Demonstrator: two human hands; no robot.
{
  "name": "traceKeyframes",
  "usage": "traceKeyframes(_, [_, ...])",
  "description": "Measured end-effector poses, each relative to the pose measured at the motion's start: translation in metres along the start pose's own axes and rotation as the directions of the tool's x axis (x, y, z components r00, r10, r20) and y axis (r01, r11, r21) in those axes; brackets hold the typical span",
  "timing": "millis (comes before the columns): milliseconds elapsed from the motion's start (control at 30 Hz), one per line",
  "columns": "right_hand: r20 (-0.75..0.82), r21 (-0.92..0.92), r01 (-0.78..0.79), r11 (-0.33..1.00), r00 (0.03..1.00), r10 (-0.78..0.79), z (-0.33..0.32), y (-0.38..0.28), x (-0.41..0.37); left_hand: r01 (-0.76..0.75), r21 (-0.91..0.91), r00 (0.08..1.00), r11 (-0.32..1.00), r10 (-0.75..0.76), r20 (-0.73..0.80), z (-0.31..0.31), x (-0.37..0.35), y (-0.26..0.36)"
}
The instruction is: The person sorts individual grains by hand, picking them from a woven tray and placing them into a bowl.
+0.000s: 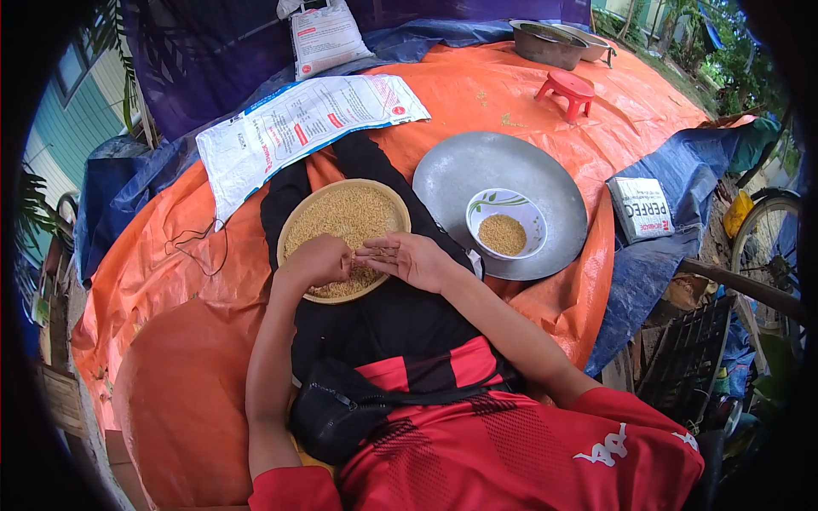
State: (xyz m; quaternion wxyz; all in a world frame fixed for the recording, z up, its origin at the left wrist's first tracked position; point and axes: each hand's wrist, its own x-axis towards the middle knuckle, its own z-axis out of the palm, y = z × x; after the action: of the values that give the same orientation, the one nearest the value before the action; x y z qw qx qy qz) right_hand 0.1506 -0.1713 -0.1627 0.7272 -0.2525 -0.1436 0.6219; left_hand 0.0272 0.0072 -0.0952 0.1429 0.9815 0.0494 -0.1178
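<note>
A round, shallow tan basin [402, 217] full of golden-brown grains [345, 210] rests on my black-trousered lap. Over its near half, my left hand [321, 260] is closed, fingers curled and thumb side toward the other hand. My right hand [411, 259] is turned palm up with its fingers stretched out, their tips touching or nearly touching the left. A few grains seem to lie along the right fingers. Whatever the left fingers hold is hidden. To the right, a white bowl [530, 215] with a leaf pattern contains more grains and stands on a large round metal tray [452, 175].
Orange tarpaulin [477, 85] covers the ground. A printed sack [290, 128] lies flat beyond my legs, with a filled sack [325, 38] behind it. A red stool [567, 89], metal basin [545, 47] and folded sack [639, 209] are farther off. A bicycle wheel [767, 247] is at right.
</note>
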Motion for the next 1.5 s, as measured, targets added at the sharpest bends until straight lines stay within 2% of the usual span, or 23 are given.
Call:
traceKeyframes(233, [0.003,0.000,0.006,1.000,1.000,-0.006,0.002,0.000,-0.001,-0.005,0.010,0.999,1.000,0.006,-0.048,-0.004,-0.002,0.000])
traceKeyframes(433, [-0.007,-0.005,0.000,1.000,1.000,0.000,0.001,-0.002,0.001,-0.012,-0.070,0.992,0.997,0.003,-0.129,-0.013,-0.007,-0.001])
traceKeyframes(567, [-0.005,0.006,0.001,1.000,1.000,-0.001,0.002,-0.001,-0.001,-0.099,-0.064,0.961,0.993,0.079,-0.266,-0.020,-0.010,0.014])
traceKeyframes(667, [-0.034,0.002,-0.003,1.000,0.999,0.003,0.001,0.000,0.001,-0.146,-0.101,0.945,0.984,0.108,-0.309,-0.020,-0.006,0.028])
traceKeyframes(767, [-0.147,-0.035,0.005,0.999,0.989,-0.010,0.006,-0.001,0.000,-0.265,-0.164,0.917,0.950,0.196,-0.346,-0.009,0.003,0.038])
traceKeyframes(867, [-0.183,-0.069,0.019,0.997,0.983,-0.031,0.009,-0.002,-0.002,-0.288,-0.130,0.881,0.949,0.210,-0.424,-0.005,0.008,0.041])
traceKeyframes(967, [-0.022,0.000,0.008,1.000,1.000,-0.008,0.004,-0.002,-0.001,-0.267,-0.144,0.852,0.953,0.164,-0.497,-0.013,0.005,0.040])
traceKeyframes(1067, [0.012,0.030,0.010,1.000,1.000,-0.010,0.009,-0.005,-0.004,-0.230,-0.119,0.842,0.966,0.136,-0.522,-0.023,-0.001,0.033])
traceKeyframes(1167, [0.003,0.055,0.020,0.998,1.000,-0.020,0.006,-0.015,-0.005,-0.144,-0.151,0.892,0.978,0.062,-0.448,-0.032,-0.009,0.027])
traceKeyframes(1267, [-0.025,0.061,0.105,0.993,0.994,-0.103,-0.008,-0.042,-0.007,-0.004,-0.080,0.981,0.997,-0.012,-0.195,-0.030,-0.019,0.010])
traceKeyframes(1333, [-0.063,0.000,0.212,0.977,0.975,-0.211,-0.015,-0.068,-0.018,0.035,-0.031,0.998,0.999,-0.036,-0.055,-0.030,-0.021,0.010])
traceKeyframes(1433, [-0.138,-0.015,0.345,0.939,0.929,-0.343,-0.035,-0.103,-0.045,0.092,0.055,0.977,0.994,-0.101,0.190,-0.034,-0.021,0.019])
traceKeyframes(1500, [-0.171,-0.052,0.403,0.914,0.898,-0.406,-0.052,-0.116,-0.055,0.139,0.134,0.906,0.981,-0.181,0.382,-0.035,-0.020,0.037])
